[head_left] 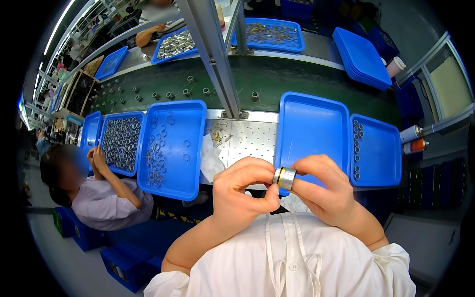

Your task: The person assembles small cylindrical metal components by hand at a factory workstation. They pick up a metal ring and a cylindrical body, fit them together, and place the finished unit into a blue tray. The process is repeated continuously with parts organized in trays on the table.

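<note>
A short metal cylinder with a gold band (284,177) is pinched between both my hands, close to my chest. My left hand (242,193) grips its left end with thumb and fingers. My right hand (324,190) holds its right end, fingers curled over the top. Under my hands lies an empty blue tray (309,126). A blue tray with loose metal rings (173,148) sits to the left, past a white cloth (212,161).
A blue tray (378,151) at right holds a column of small sleeves. A tray packed with metal cylinders (121,141) stands before a seated person (99,190) at left. Behind runs a green conveyor belt (277,81) carrying small parts, with a metal post (215,54) and stacked blue trays (363,57).
</note>
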Demonstrator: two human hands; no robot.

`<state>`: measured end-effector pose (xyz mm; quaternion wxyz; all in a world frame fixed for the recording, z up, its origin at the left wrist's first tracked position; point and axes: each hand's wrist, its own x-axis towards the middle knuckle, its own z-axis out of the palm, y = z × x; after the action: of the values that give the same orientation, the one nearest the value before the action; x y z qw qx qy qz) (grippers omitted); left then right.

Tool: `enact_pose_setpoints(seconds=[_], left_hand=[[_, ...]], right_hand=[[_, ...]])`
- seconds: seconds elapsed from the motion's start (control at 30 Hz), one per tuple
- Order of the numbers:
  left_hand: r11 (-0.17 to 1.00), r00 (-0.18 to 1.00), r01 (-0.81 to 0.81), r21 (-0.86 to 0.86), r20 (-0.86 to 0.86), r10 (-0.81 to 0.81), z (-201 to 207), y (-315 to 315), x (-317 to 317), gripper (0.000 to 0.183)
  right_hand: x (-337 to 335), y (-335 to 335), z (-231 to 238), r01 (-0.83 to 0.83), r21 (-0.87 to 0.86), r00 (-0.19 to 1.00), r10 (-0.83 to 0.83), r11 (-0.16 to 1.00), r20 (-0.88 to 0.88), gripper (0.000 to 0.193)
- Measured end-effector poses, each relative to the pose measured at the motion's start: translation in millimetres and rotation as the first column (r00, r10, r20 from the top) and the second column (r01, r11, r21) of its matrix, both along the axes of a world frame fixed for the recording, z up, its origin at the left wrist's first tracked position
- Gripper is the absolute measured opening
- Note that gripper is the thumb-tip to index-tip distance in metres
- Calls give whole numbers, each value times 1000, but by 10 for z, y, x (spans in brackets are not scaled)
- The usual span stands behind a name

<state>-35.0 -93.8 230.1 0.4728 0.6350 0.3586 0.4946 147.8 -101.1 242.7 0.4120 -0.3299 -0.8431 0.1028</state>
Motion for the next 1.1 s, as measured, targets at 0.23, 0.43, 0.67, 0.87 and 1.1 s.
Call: enact_pose_setpoints(seconds=[0.23, 0.43, 0.67, 0.87, 1.1], left_hand=[[932, 976, 106, -346, 217, -31, -221, -37, -102, 11], [836, 941, -65, -544, 245, 232, -632, -268, -483, 9], [648, 859, -341, -681, 55, 510, -1016, -872, -959, 9], [426, 738, -400, -812, -9, 675, -1194, -1081, -1167, 11], [440, 747, -327, -836, 57, 663, -1393, -907, -1303, 10]], right_hand=[[71, 81, -108, -115, -145, 993, 111, 983, -30, 24], [89, 907, -1061, -23, -659, 955, -179, 752, -238, 16], [-278, 2383, -2424, 359, -453, 923, -383, 816, 43, 12], [-442, 2765, -2874, 572, -311, 802, -437, 759, 407, 12], [-575, 2975, -2892, 492, -181, 802, -363, 851, 474, 16]])
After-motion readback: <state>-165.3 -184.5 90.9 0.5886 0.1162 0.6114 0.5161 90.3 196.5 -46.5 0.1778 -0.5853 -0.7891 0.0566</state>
